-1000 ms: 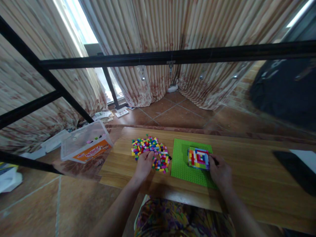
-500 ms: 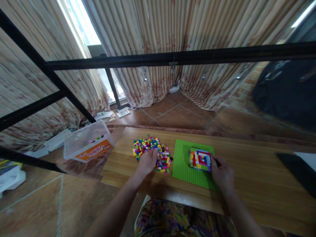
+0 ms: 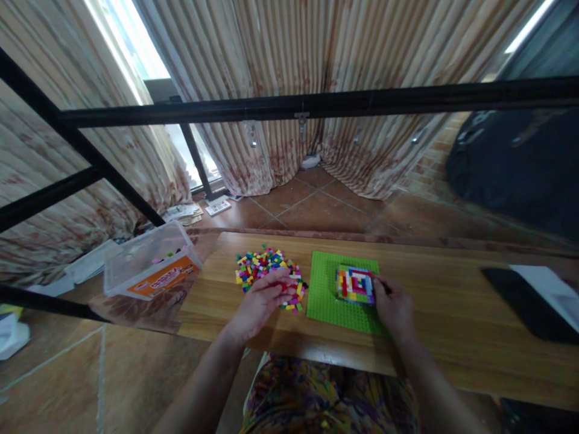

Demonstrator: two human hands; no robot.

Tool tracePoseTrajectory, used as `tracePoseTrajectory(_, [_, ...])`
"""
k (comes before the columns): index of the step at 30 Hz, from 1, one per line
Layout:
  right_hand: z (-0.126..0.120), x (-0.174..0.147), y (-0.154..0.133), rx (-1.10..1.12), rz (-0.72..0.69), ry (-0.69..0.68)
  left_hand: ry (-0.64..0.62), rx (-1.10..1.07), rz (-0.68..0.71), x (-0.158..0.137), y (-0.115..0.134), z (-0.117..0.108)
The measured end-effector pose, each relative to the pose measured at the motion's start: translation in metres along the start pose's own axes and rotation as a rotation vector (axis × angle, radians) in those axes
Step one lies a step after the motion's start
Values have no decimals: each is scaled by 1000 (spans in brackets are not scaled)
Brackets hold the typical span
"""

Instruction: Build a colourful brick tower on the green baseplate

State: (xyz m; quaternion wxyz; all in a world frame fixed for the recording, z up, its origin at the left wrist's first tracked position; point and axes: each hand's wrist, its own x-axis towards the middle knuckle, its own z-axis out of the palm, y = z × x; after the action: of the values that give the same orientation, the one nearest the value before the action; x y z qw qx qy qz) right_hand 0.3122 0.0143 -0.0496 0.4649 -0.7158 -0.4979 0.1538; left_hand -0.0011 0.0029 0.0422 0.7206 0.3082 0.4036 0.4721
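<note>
My left hand (image 3: 262, 301) is over the near side of a loose pile of small coloured toy bricks (image 3: 253, 269), its fingers stretched out and the palm turned partly up. Whether a small brick lies in it is too blurred to tell. On the green baseplate (image 3: 323, 307) sits a square build of toy bricks (image 3: 355, 285) with red, white, blue and yellow rows on top. My right hand (image 3: 394, 308) is closed at the right edge of this build, thumb and fingers against its side. A dark patch shows between thumb and finger.
A clear plastic box (image 3: 151, 259) with an orange label and some bricks stands left of the wooden table (image 3: 452, 325). A black sheet (image 3: 520, 304) and white paper (image 3: 543, 289) lie at the right. A black metal rail (image 3: 271, 110) crosses beyond the table.
My left hand has drawn back slightly from the pile and turned, its fingers now stretched out. My right hand stays at the build's edge. The whole view has shifted a little.
</note>
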Motion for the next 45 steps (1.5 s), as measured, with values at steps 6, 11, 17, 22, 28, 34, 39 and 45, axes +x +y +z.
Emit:
tracePoseTrajectory(6, [-16,-17,-43,113,-67,64,-102,128,54,-7,-8,13])
tracePoseTrajectory(11, [-19,-65,-100,156,-328,-296,-171,158,-37,-4,-36,30])
tracePoseTrajectory(17, [-20,-104,-101,116,-329,-394,-248,292,-46,-7,-67,53])
tracePoseTrajectory(22, [-31,-111,-87,91,-290,-384,-292,318,-75,-8,-81,63])
tracePoseTrajectory(28, [-34,-106,-75,117,-168,-321,-260,402,-26,-6,-85,68])
tracePoseTrajectory(34, [-38,-78,-56,73,0,-100,-211,697,166,-10,-86,44])
tracePoseTrajectory(39, [-35,-52,-55,5,-72,4,-133,855,436,-5,-97,23])
tracePoseTrajectory(45, [-8,-31,-63,-334,-261,51,-146,910,462,1,-101,20])
